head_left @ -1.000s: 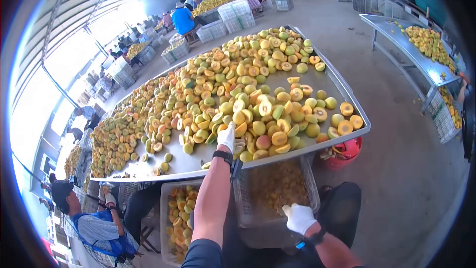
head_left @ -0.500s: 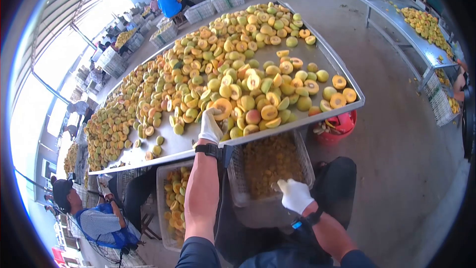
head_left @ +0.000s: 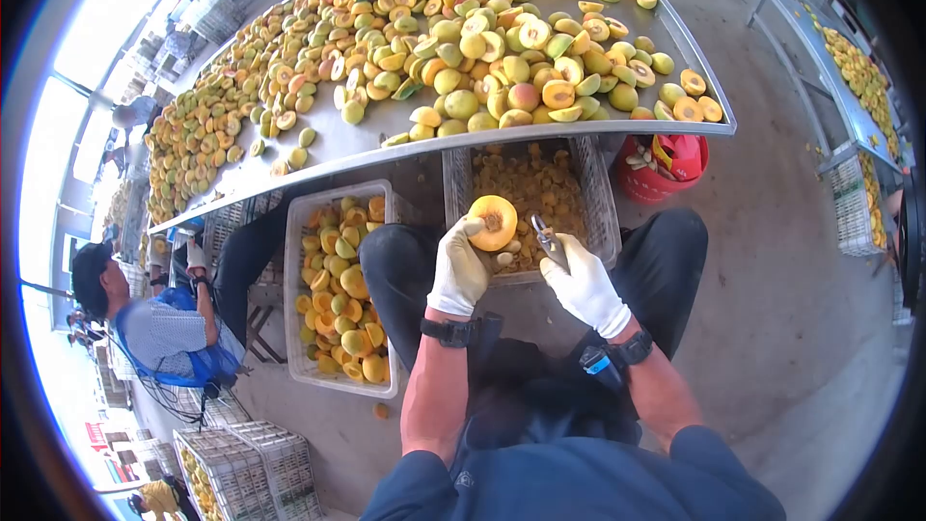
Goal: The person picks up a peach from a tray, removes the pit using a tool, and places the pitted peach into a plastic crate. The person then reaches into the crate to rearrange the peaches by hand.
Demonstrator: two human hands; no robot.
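Note:
Wearing a white glove, my left hand (head_left: 458, 265) grips a large orange fruit half (head_left: 494, 222), its cut face with the brown pit area turned up. My right hand (head_left: 583, 282), also gloved, is closed on a small metal pitting tool (head_left: 547, 236) just right of the fruit, not touching it. Both hands are above the near edge of a crate (head_left: 600, 195) of small brownish pieces. Beyond it, a metal table (head_left: 328, 140) bears a heap of halved yellow-green fruit (head_left: 415, 48).
A crate of fruit halves (head_left: 340, 289) stands left of my knee. A red bucket (head_left: 648, 183) sits under the table's right corner. A co-worker (head_left: 159, 318) sits at the left. Stacked crates (head_left: 256, 468) stand lower left, and another metal table (head_left: 805, 68) is at right.
My left hand has come back from the heap with the fruit half. My right hand has risen, and the tool in it now shows clearly. The view has tilted down.

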